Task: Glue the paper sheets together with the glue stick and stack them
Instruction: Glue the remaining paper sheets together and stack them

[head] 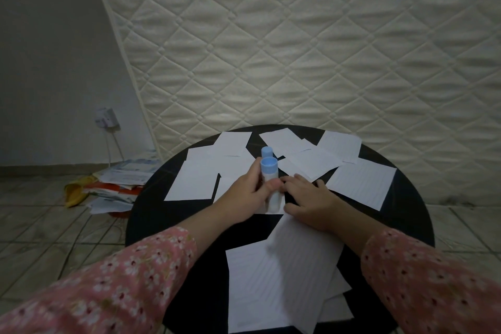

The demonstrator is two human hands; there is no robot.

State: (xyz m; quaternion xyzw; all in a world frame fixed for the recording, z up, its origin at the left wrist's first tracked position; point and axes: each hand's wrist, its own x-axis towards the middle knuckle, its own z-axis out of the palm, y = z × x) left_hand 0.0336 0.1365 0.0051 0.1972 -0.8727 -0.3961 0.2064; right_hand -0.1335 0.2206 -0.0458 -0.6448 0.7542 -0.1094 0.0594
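A round black table (pixel 151 214) carries several white paper sheets. My left hand (pixel 250 187) grips a white glue stick with a blue end (pixel 269 171), held upright with its lower end on a sheet. A second blue-capped glue stick (pixel 267 151) stands just behind it. My right hand (pixel 309 198) lies palm down beside the stick, fingers pressing on the paper. A stack of lined sheets (pixel 279 285) sits at the near edge. Loose sheets lie at the far left (pixel 195 182) and the far right (pixel 360 184).
A quilted mattress (pixel 298 49) leans upright right behind the table. On the tiled floor to the left lies a pile of papers (pixel 119 182) with a yellow object. A wall socket with a plug and cable (pixel 107 118) is above it.
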